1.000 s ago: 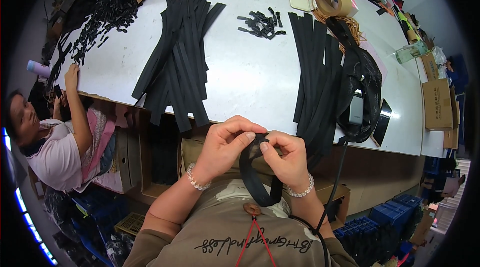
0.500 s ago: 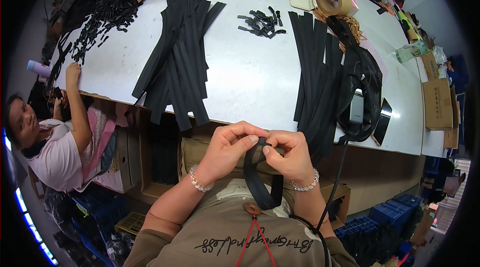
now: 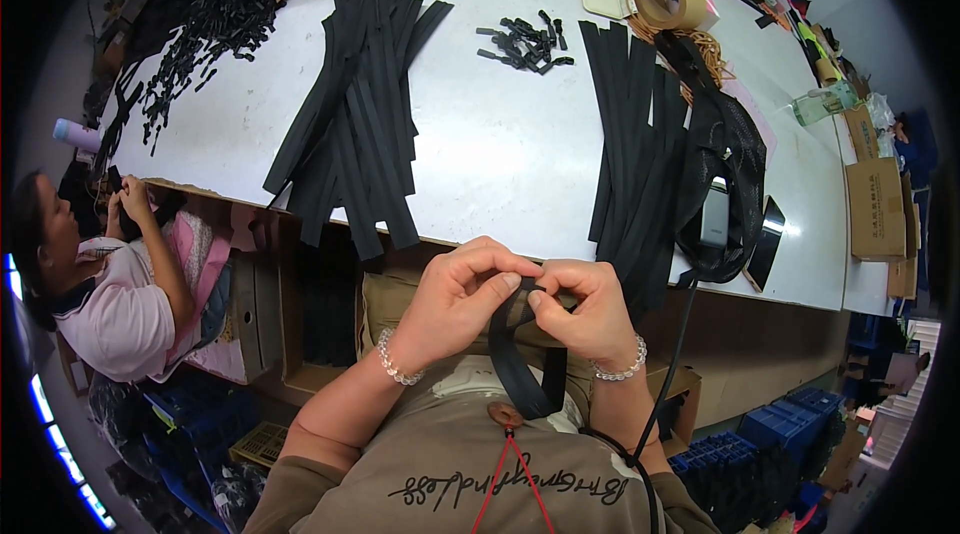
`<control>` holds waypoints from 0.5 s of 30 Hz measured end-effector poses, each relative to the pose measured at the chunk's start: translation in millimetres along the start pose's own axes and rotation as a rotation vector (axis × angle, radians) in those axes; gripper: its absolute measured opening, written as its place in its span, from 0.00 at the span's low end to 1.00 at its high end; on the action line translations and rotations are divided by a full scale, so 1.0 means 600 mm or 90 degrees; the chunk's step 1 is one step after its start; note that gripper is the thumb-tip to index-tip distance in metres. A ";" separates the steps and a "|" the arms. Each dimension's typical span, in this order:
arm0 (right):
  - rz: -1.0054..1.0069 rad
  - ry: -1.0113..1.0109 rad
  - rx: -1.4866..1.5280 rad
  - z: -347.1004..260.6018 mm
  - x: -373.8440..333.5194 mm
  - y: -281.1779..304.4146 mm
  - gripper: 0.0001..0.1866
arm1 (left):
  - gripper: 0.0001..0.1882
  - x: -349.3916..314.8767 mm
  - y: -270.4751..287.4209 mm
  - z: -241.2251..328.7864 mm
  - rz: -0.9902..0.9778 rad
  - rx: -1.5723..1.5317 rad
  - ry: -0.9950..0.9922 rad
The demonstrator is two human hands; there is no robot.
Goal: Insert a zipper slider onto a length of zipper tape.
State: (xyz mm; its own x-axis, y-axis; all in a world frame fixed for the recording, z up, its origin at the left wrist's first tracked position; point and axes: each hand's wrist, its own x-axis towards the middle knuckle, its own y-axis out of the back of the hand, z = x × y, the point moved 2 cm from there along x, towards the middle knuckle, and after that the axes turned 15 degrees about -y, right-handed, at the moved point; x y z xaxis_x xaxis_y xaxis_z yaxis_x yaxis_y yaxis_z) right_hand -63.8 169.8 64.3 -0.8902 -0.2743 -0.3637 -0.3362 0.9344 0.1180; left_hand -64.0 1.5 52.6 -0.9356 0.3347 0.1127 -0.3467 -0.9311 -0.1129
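Note:
My left hand (image 3: 468, 292) and my right hand (image 3: 580, 306) meet just off the table's near edge, thumbs and fingertips pinched together. Between them they grip a black strap (image 3: 520, 374), which hangs in a loop down toward my shirt. Whatever lies right under the fingertips is mostly covered. A pile of flat black straps (image 3: 365, 124) lies on the table to the left, and another bundle of black straps (image 3: 625, 144) lies to the right. Farther back, between them, sits a small heap of black plastic clips (image 3: 525, 44).
A black mesh bag (image 3: 735, 154) with a grey device lies right of the straps, its cable running down past my right arm. A tape roll (image 3: 668, 2) and tan cords stand behind. At left, a co-worker (image 3: 110, 284) sits by a large heap of small black parts (image 3: 215, 24).
My hands stay pinched at the strap's end, the right one shifted very slightly right. The co-worker has drawn a hand back from the heap and brought both hands together.

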 end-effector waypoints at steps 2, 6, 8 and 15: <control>-0.002 0.000 0.009 0.002 0.000 0.000 0.07 | 0.09 0.002 0.001 0.005 -0.003 0.010 0.000; 0.003 0.049 0.025 0.008 -0.003 -0.011 0.05 | 0.09 0.002 0.004 0.001 0.030 -0.035 -0.035; 0.051 -0.014 0.198 0.019 -0.004 -0.021 0.04 | 0.09 0.001 -0.001 -0.005 0.088 -0.101 -0.003; 0.060 -0.071 0.416 0.042 0.006 -0.050 0.08 | 0.11 0.000 -0.012 -0.025 0.211 -0.251 0.070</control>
State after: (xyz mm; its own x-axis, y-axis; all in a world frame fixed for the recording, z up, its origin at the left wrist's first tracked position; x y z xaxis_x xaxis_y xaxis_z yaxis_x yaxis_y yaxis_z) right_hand -49.4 146.6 36.1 -0.8575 -0.1930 -0.4769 0.0279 0.9081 -0.4178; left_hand -62.4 10.5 38.6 -0.9935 0.0639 -0.0947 -0.0095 -0.8719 -0.4895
